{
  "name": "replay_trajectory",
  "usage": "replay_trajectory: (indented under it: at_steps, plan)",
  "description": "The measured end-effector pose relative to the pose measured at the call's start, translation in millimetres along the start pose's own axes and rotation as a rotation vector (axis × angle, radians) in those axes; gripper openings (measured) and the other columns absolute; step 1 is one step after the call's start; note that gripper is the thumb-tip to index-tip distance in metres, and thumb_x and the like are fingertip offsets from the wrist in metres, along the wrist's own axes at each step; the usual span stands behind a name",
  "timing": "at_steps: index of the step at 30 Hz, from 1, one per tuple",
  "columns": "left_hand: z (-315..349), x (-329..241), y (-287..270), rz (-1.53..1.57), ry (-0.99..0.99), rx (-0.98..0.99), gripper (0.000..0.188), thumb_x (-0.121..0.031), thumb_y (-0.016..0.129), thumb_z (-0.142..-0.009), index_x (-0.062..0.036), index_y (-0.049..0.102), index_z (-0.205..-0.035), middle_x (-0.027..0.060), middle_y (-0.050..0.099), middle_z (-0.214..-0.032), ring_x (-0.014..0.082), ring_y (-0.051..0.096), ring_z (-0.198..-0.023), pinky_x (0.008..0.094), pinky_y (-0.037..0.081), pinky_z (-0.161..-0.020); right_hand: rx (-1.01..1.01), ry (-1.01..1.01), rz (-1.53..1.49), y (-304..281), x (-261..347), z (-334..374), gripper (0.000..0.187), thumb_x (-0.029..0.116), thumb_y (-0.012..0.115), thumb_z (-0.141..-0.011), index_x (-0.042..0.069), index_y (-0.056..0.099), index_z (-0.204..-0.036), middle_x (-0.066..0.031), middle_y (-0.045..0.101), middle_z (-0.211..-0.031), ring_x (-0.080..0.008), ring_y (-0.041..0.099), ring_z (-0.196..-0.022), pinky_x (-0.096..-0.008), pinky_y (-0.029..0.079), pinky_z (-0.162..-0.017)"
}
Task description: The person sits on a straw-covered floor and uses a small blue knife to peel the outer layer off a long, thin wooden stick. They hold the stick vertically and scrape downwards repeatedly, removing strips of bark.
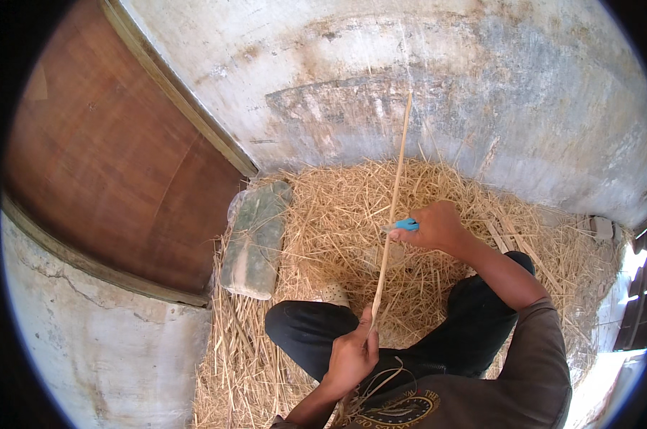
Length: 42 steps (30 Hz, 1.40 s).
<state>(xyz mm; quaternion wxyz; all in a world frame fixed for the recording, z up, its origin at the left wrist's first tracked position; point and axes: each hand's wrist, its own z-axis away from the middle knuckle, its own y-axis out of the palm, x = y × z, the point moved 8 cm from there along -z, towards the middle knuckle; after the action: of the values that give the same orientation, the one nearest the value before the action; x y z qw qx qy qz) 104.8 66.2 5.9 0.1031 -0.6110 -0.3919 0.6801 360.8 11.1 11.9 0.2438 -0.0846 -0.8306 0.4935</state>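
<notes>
A long, pale strip of split cane or bamboo (397, 179) slants up and away from my lap, its thin far tip in front of the wall. My left hand (352, 355) is closed round its near end, thumb along the strip. In my right hand (438, 225) is a small blue-handled knife (407, 224), gripped in a fist. Its short blade lies against the strip around mid-length; whether it cuts in cannot be seen. Thin loose ends of fibre (384, 375) curl beside my left wrist, over my lap.
Straw-like shavings (338, 207) cover the floor around my bent legs (473, 307). A worn greenish-grey slab (255, 239) lies at the left, near a brown wooden door panel (116, 157). A stained plaster wall (466, 93) rises ahead. A small block (601, 227) sits far right.
</notes>
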Motion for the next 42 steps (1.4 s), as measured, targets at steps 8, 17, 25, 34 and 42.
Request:
replay_trajectory:
  at_steps: [8, 17, 25, 34, 42]
  plan:
    - [2.3, -4.6, -0.2, -0.053, 0.031, -0.029, 0.044, -0.004, 0.058, -0.085, 0.0053, 0.051, -0.128, 0.0232, 0.057, -0.064, 0.0334, 0.061, -0.052, 0.0382, 0.048, -0.049, 0.126, -0.157, -0.075, 4.8, 52.3, 30.4, 0.071, 0.074, 0.055, -0.076, 0.008, 0.053, -0.049, -0.0071, 0.041, -0.039, -0.025, 0.045, -0.034, -0.0377, 0.035, -0.038]
    - [14.4, -3.9, 3.7, -0.032, 0.058, 0.006, 0.047, -0.005, 0.059, -0.086, 0.0051, 0.049, -0.13, 0.0216, 0.055, -0.061, 0.0324, 0.061, -0.051, 0.0382, 0.048, -0.047, 0.027, 0.053, 0.058, -2.8, -17.9, -0.9, 0.074, 0.077, 0.049, -0.077, 0.008, 0.055, -0.051, -0.0059, 0.04, -0.039, -0.0229, 0.044, -0.035, -0.0379, 0.035, -0.039]
    - [32.3, -8.8, 3.9, -0.024, 0.062, 0.065, 0.047, -0.005, 0.061, -0.086, 0.0041, 0.049, -0.13, 0.0194, 0.057, -0.06, 0.0317, 0.06, -0.05, 0.0385, 0.048, -0.047, 0.025, 0.37, 0.124, -22.5, -84.6, -16.3, 0.077, 0.078, 0.045, -0.079, 0.007, 0.055, -0.05, -0.007, 0.044, -0.042, -0.0243, 0.046, -0.038, -0.0389, 0.04, -0.042]
    - [67.1, -0.6, 13.4, 0.0, -0.02, 0.154, 0.046, -0.007, 0.06, -0.088, 0.0005, 0.05, -0.132, 0.0174, 0.058, -0.06, 0.0239, 0.061, -0.049, 0.0334, 0.049, -0.05, 0.047, 0.622, 0.163, -38.4, -159.0, -26.9, 0.082, 0.078, 0.04, -0.08, 0.002, 0.064, -0.061, -0.0112, 0.057, -0.052, -0.0266, 0.061, -0.055, -0.0418, 0.048, -0.052]
    - [127.2, 41.5, 35.5, 0.068, 0.219, 0.157, 0.015, -0.011, 0.056, -0.094, -0.0045, 0.069, -0.096, -0.0034, 0.049, -0.057, 0.0098, 0.04, -0.052, 0.0253, 0.034, -0.05, -0.162, 1.017, 0.069, -73.6, -295.7, 20.4, 0.09, 0.08, 0.038, -0.079, -0.006, 0.066, -0.082, -0.0277, 0.066, -0.086, -0.0397, 0.066, -0.084, -0.0462, 0.051, -0.074]
